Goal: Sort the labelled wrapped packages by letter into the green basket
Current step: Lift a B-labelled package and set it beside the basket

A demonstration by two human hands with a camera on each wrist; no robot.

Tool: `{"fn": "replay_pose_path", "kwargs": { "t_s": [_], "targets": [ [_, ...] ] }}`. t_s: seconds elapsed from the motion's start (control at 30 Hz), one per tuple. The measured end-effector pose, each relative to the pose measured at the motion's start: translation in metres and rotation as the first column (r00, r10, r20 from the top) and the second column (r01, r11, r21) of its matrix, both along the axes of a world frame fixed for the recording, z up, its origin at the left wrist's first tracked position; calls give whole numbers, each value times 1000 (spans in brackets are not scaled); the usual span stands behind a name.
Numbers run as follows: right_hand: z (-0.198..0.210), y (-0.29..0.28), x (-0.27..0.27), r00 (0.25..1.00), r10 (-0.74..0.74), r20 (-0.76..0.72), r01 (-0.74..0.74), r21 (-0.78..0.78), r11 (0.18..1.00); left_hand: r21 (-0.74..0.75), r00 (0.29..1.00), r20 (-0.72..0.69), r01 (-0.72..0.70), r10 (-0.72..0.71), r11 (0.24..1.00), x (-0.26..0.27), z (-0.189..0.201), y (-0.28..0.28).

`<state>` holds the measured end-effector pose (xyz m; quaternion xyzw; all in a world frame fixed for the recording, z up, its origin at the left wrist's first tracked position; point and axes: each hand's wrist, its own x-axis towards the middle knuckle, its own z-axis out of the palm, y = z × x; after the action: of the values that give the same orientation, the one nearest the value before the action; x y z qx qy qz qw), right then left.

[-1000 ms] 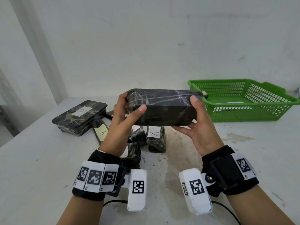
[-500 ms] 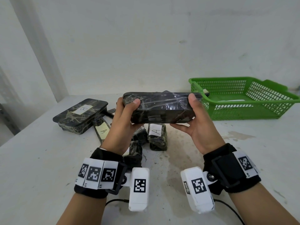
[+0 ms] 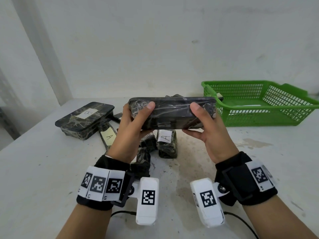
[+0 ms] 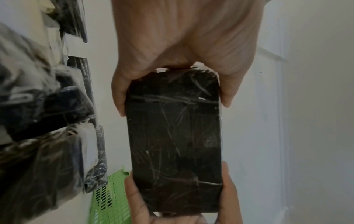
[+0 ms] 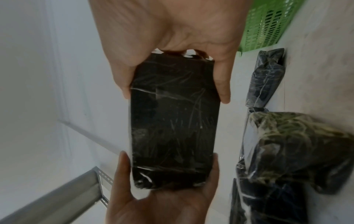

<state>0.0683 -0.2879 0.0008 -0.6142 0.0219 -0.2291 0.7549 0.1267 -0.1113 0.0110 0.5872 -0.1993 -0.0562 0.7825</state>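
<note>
Both hands hold one flat black wrapped package (image 3: 172, 114) (image 4: 174, 141) (image 5: 172, 121) in the air above the table, long side level. My left hand (image 3: 136, 121) grips its left end, thumb on top. My right hand (image 3: 202, 125) grips its right end the same way. No label shows on the faces in view. The green basket (image 3: 259, 116) stands at the back right, with something pale lying flat inside. On the table lie a flat package marked B (image 3: 84, 119), a narrow one marked A (image 3: 108, 137) and a chunky one marked A (image 3: 166, 144).
More small dark wrapped packages (image 3: 143, 157) lie under and between my hands. A wall (image 3: 155, 49) closes the table's far side, and the table's left edge (image 3: 25, 131) drops off. Black cables (image 3: 120, 213) trail near the front.
The held package has been tipped from its broad face towards me to nearly flat, top edge now seen. Both hands sank slightly with it; the left thumb moved on top.
</note>
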Motion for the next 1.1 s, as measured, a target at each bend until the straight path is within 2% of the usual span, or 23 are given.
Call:
{"fn": "replay_pose_path", "kwargs": {
  "t_s": [0.2, 0.5, 0.63, 0.73, 0.9, 1.1],
  "targets": [
    [-1, 2, 1, 1000, -24, -20, 24, -25, 999, 6, 999, -31, -43, 43, 999, -1, 0, -4],
    [-2, 4, 0, 997, -70, -28, 68, -72, 995, 59, 995, 27, -98, 97, 993, -6, -1, -6],
    [-4, 3, 1, 996, -79, -30, 76, -84, 994, 50, 995, 3, -101, 101, 994, -8, -1, -7],
    [-7, 5, 3, 996, -71, -46, 67, -81, 994, 48, 996, -23, -87, 88, 995, -6, -1, -6],
    [-3, 3, 4, 995, -97, -37, 95, -43, 995, 114, 993, 12, -121, 120, 986, -4, -4, -4],
    [-4, -1, 7, 993, -106, -61, 103, -39, 994, 19, 997, -58, -54, 55, 998, -5, -1, -6]
  ]
}}
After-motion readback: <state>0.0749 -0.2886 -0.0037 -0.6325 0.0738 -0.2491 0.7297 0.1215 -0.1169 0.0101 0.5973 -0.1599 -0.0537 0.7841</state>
